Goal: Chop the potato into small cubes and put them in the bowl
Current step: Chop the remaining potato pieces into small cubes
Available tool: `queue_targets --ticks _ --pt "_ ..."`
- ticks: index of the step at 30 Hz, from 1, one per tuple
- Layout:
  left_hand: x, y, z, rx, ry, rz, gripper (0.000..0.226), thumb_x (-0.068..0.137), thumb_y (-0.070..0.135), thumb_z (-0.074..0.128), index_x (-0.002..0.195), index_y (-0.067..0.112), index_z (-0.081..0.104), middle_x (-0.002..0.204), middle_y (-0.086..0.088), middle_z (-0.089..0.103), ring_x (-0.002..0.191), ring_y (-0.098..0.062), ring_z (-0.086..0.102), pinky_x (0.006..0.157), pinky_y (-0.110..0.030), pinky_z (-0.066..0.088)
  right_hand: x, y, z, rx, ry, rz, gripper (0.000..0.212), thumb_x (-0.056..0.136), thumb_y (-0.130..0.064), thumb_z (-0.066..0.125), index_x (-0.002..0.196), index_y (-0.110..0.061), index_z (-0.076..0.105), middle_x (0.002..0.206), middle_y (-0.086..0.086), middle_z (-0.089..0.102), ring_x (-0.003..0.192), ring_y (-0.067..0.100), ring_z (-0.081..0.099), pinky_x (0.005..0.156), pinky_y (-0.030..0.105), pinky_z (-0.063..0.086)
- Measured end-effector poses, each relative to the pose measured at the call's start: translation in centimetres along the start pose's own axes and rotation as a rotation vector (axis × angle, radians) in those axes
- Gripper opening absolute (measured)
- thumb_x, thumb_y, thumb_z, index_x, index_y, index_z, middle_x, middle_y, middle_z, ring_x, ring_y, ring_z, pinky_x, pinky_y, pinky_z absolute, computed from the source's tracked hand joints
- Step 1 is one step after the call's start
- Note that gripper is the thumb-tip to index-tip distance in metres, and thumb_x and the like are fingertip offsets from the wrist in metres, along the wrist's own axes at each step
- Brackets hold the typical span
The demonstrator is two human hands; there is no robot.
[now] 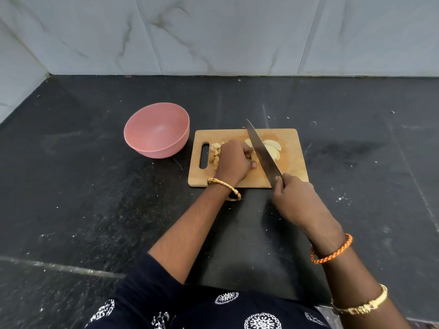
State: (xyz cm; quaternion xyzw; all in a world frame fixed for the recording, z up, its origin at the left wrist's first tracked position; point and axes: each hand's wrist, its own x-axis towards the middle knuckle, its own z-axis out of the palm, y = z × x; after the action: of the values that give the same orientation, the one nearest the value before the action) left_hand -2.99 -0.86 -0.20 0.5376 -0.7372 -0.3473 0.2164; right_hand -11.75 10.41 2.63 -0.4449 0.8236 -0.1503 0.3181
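A wooden cutting board [292, 169] lies on the dark counter. Pale potato slices [273, 148] rest on its far right part. A small heap of potato cubes [215, 151] sits by the board's handle slot. My left hand [234, 162] is curled over potato pieces at the board's middle, hiding most of them. My right hand [293, 198] grips the handle of a large knife [261, 150], whose blade slants across the board just right of my left fingers. An empty pink bowl [156, 130] stands left of the board.
The black stone counter [95, 186] runs to a marble-tiled wall [213, 32] at the back and on the left. Small white crumbs speckle the counter to the right of the board.
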Motion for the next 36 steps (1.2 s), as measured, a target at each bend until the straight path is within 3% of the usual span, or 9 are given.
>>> queue_targets --ticks 4,8,12,16,20,24,29,36 --pt "-0.2 0.0 0.1 -0.017 0.038 0.022 0.034 0.073 0.003 0.074 0.107 0.000 0.067 0.095 -0.013 0.071 0.088 -0.020 0.065 0.081 -0.025 0.051 0.3 0.1 0.1 -0.019 -0.019 -0.005 0.027 0.103 -0.032 0.031 0.093 -0.015 0.051 0.078 0.003 0.053 0.078 0.021 0.056 0.075 0.035 0.048" --pt "-0.3 0.0 0.0 -0.035 0.037 0.030 0.029 0.075 0.002 0.073 0.103 -0.001 0.068 0.090 -0.014 0.071 0.080 -0.014 0.063 0.076 -0.020 0.049 -0.6 1.2 0.6 -0.002 -0.062 0.016 0.030 0.102 -0.033 0.032 0.091 -0.015 0.053 0.086 0.008 0.059 0.080 0.023 0.059 0.077 0.040 0.051" --pt "-0.4 0.1 -0.1 -0.024 0.033 0.031 0.021 0.075 0.001 0.072 0.096 -0.003 0.070 0.088 -0.016 0.071 0.077 -0.013 0.060 0.076 -0.023 0.050 -2.4 2.7 0.1 0.011 -0.063 0.030 0.033 0.102 -0.034 0.033 0.075 -0.022 0.047 0.077 0.006 0.057 0.068 0.017 0.054 0.066 0.034 0.043" --pt "-0.2 0.0 0.0 -0.028 0.015 0.009 0.033 0.075 0.003 0.073 0.107 -0.001 0.066 0.096 -0.013 0.071 0.083 -0.013 0.061 0.078 -0.016 0.044 -3.6 3.3 -1.3 0.007 -0.010 0.021 0.037 0.101 -0.036 0.034 0.070 -0.021 0.048 0.066 0.004 0.057 0.059 0.017 0.054 0.055 0.029 0.038" --pt "0.0 -0.2 -0.1 -0.041 0.003 -0.021 0.037 0.074 0.004 0.074 0.109 -0.001 0.065 0.098 -0.013 0.071 0.081 -0.011 0.061 0.079 -0.017 0.047 -2.5 2.4 -1.6 0.020 0.053 -0.016 0.036 0.101 -0.037 0.033 0.074 -0.020 0.050 0.074 0.007 0.060 0.066 0.021 0.058 0.061 0.032 0.044" --pt "0.0 -0.3 -0.1 -0.071 0.009 -0.029 0.039 0.072 0.004 0.076 0.109 -0.001 0.066 0.097 -0.014 0.071 0.086 -0.015 0.065 0.081 -0.020 0.049 -1.1 1.6 -1.3 0.004 0.014 -0.024 0.033 0.101 -0.037 0.033 0.080 -0.019 0.053 0.078 0.006 0.060 0.070 0.020 0.058 0.069 0.035 0.050" --pt "0.1 -0.3 -0.2 -0.085 0.006 -0.028 0.038 0.071 0.004 0.077 0.107 -0.001 0.066 0.095 -0.015 0.071 0.084 -0.015 0.065 0.080 -0.019 0.049 -0.2 1.4 -1.4 -0.011 -0.035 -0.024 0.032 0.102 -0.036 0.033 0.080 -0.021 0.051 0.076 0.003 0.057 0.068 0.015 0.055 0.064 0.031 0.043" --pt "0.0 -0.3 0.0 -0.071 0.034 -0.024 0.036 0.072 0.005 0.076 0.106 0.000 0.067 0.095 -0.013 0.072 0.087 -0.016 0.066 0.082 -0.021 0.050 -0.2 0.8 -1.0 0.004 -0.081 -0.016 0.027 0.103 -0.033 0.033 0.094 -0.017 0.052 0.079 0.003 0.056 0.070 0.014 0.055 0.065 0.031 0.046"
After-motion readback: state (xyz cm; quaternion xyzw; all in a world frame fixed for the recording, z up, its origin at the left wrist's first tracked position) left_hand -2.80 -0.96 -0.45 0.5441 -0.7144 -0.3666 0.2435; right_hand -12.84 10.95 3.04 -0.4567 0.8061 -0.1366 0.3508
